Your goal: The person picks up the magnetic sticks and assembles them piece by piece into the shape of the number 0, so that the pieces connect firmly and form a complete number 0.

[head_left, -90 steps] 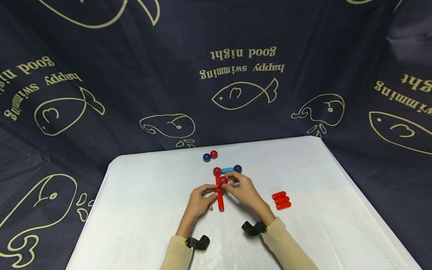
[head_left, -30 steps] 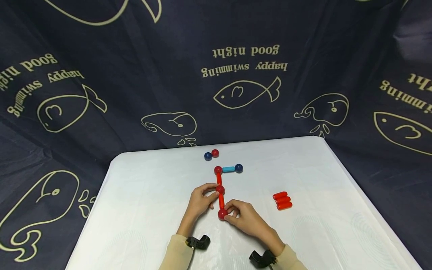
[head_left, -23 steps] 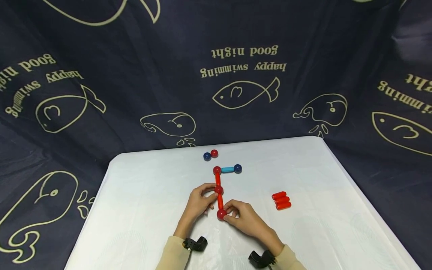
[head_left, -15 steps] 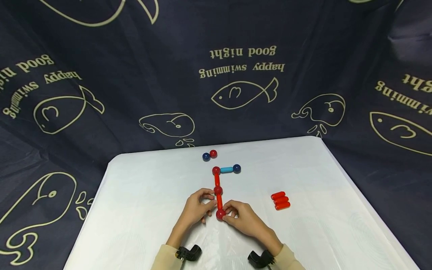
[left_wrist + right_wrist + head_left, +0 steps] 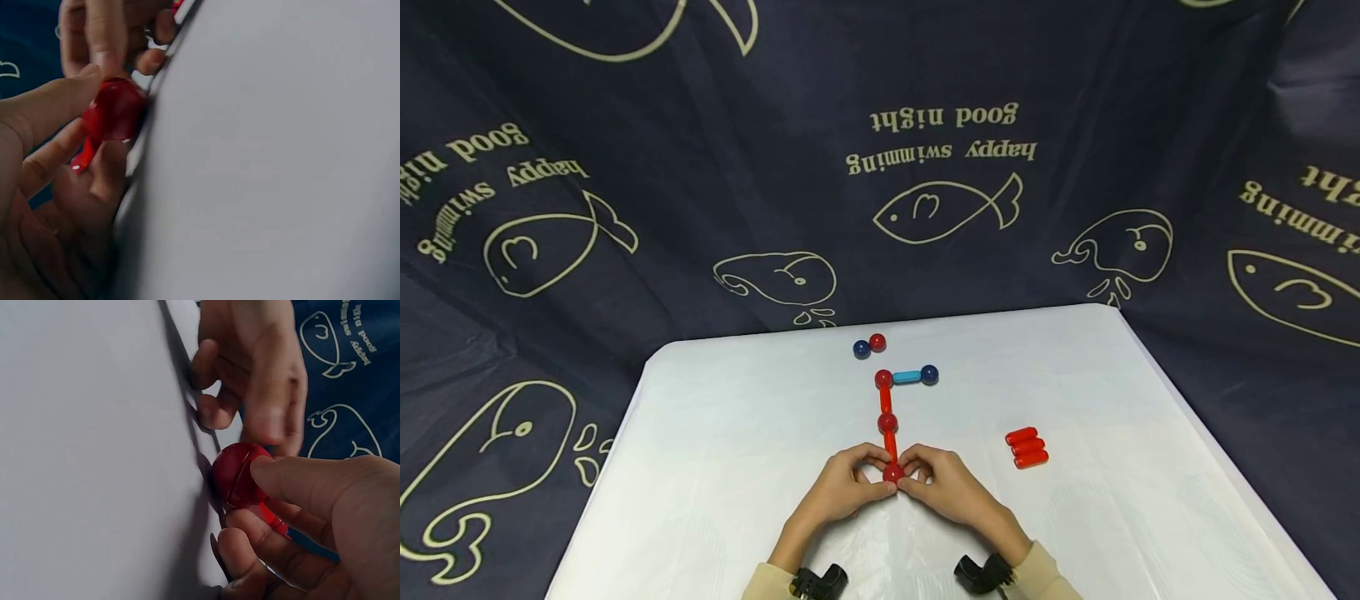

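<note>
A chain of balls and rods lies on the white table. Nearest the person is a red ball [image 5: 892,473]; a red rod [image 5: 891,446] joins it to a middle red ball [image 5: 887,422]. Another red rod [image 5: 885,399] runs on to a far red ball [image 5: 883,379], where a light blue rod [image 5: 907,377] leads right to a dark blue ball [image 5: 929,374]. My right hand [image 5: 946,485] pinches the near ball between thumb and fingers. From the other side, my left hand [image 5: 842,485] has its thumb and fingers round that same ball, seen close in both wrist views.
Several short red rods [image 5: 1027,447] lie side by side at the right. Toward the table's back edge, a loose dark blue ball [image 5: 861,349] and a red ball [image 5: 877,342] touch. Behind the table [image 5: 737,433] hangs a dark cloth [image 5: 955,283] with fish drawings.
My right hand brought the red ball from beside the middle ball to the chain's near end. The left hand let go of the middle ball and moved down to the near one.
</note>
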A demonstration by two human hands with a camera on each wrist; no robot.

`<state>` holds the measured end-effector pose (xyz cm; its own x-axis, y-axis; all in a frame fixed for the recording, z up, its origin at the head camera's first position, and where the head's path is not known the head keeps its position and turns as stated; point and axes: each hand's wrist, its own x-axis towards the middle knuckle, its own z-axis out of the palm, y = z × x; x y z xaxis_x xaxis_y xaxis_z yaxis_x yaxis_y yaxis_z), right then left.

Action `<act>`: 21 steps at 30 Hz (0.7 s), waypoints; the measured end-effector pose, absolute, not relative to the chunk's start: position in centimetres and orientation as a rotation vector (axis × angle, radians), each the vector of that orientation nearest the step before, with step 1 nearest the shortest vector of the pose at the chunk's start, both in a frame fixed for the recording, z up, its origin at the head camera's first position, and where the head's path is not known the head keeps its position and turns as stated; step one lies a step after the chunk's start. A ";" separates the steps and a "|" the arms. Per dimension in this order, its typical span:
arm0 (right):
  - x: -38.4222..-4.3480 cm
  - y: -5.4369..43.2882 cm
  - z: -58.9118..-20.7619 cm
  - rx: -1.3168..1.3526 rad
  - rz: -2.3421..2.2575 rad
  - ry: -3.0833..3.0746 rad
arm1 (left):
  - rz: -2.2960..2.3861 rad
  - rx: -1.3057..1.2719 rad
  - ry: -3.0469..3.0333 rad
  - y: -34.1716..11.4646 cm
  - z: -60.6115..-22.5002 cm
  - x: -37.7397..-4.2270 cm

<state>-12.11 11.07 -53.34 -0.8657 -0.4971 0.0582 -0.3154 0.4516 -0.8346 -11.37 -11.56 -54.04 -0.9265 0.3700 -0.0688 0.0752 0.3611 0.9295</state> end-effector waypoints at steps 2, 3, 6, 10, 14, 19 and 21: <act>-12.2 11.2 -53.2 -0.720 -1.366 2.503 | 1.578 0.403 2.386 -11.4 -54.3 -11.3; -12.3 11.4 -53.1 -0.723 -1.363 2.501 | 1.576 0.406 2.396 -11.4 -54.3 -11.3; -12.7 12.1 -52.5 -0.727 -1.356 2.511 | 1.592 0.389 2.413 -11.3 -54.5 -11.4; -13.5 13.6 -51.5 -0.738 -1.317 2.561 | 1.593 0.367 2.449 -11.2 -54.6 -11.6; -14.4 16.0 -50.7 -0.763 -1.194 2.655 | 1.598 0.376 2.465 -10.9 -54.7 -12.2; -15.0 19.3 -50.0 -0.733 -1.097 2.748 | 1.656 0.333 2.410 -10.7 -54.8 -12.7; -15.3 20.6 -49.7 -0.718 -1.086 2.779 | 1.697 0.282 2.383 -10.7 -54.9 -12.8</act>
<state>-15.31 20.61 -49.70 -0.8880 -0.4490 0.0995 -0.3975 0.6406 -0.6570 -12.77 -10.68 -54.89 -0.9614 0.2700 -0.0531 0.0381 0.3217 0.9461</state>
